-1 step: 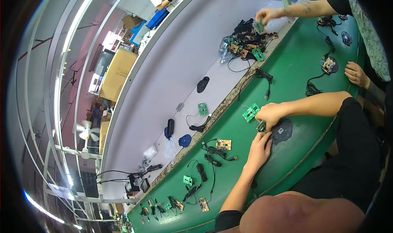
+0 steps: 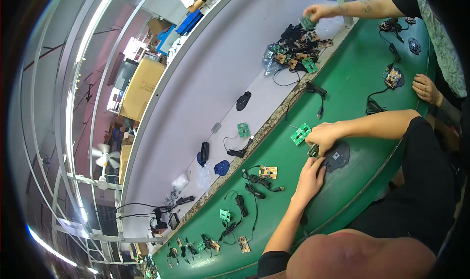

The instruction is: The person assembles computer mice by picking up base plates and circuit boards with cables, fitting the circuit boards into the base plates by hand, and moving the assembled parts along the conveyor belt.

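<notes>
The change between the two frames is at the co-worker's hand [image 2: 318, 12] over the pale shelf [image 2: 215, 73]; it sits now a little higher and more to the left, above the heap of cables and boards [image 2: 293, 46], with a green piece [image 2: 307, 23] between its fingers; the person's own hands keep almost the same place and shape, so I judge that the work in hand is at the same step.

The right hand [image 2: 324, 135] is bent, its fingers curled nearly closed, and it seems to pinch a small circuit piece [image 2: 313, 151]; the left hand [image 2: 311, 175] meets this piece from below, with the fingers close together, but whether it also grips I cannot tell; the circuit piece is between the two hands, near the left edge of a dark flat base [image 2: 339, 156], which lies on the green table [image 2: 352, 78].

Against the earlier frame, the green board [image 2: 300, 134] lies in the same way just beside the right hand; the co-worker's resting hand [image 2: 427, 89], at the table edge, is also unchanged.
</notes>
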Tool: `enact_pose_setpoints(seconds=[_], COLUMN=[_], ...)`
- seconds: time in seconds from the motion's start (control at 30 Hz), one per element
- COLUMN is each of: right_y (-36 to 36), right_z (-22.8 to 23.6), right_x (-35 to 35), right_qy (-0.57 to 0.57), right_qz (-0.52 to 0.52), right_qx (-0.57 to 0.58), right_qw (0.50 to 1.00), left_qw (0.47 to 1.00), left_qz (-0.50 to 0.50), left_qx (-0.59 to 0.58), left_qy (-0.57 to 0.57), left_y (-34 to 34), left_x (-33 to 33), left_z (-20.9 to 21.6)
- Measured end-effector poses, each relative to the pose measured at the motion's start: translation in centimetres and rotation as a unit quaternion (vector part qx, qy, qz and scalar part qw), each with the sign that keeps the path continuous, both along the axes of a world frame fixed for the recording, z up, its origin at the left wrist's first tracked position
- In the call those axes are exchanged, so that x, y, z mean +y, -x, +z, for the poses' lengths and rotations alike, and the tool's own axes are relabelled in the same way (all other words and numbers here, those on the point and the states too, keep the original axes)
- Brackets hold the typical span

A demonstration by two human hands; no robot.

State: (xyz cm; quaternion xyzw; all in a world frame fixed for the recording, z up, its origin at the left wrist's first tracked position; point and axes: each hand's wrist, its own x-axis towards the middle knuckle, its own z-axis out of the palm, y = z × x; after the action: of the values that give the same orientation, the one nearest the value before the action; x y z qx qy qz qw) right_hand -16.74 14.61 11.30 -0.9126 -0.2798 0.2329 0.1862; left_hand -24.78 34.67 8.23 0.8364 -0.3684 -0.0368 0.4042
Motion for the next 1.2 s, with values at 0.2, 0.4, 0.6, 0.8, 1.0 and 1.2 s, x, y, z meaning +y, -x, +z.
enact_pose_setpoints(seconds=[0.2,0.4,0.6,0.8,1.0,1.2], right_y=[0.4,2.3,0.1,7.7,9.9,10.4], right_z=[0.1,-0.4,-0.1,-1.3,-4.0,-2.9], right_x=[-2.3,-1.9,-0.7,-6.7,-5.6,-5.5], right_qy=[-0.093,-0.208,-0.186,-0.272,-0.228,-0.219], right_qz=[0.028,-0.094,-0.128,-0.115,-0.108,-0.110], right_qx=[0.150,0.213,-0.129,-0.231,-0.200,-0.223], right_qw=[0.984,0.950,0.966,0.927,0.947,0.943], left_qw=[0.999,0.996,0.998,0.998,0.995,0.998], left_qz=[-0.024,-0.015,0.002,0.000,0.000,-0.024], left_qx=[0.022,0.087,0.056,0.064,0.096,0.055], left_qy=[0.015,-0.009,-0.009,-0.005,-0.022,0.019], left_y=[-0.1,0.7,-0.8,-0.9,-0.9,-1.0], left_x=[0.5,0.4,1.1,0.1,0.0,0.3], left_z=[0.0,-0.2,1.3,-0.1,0.1,-0.6])
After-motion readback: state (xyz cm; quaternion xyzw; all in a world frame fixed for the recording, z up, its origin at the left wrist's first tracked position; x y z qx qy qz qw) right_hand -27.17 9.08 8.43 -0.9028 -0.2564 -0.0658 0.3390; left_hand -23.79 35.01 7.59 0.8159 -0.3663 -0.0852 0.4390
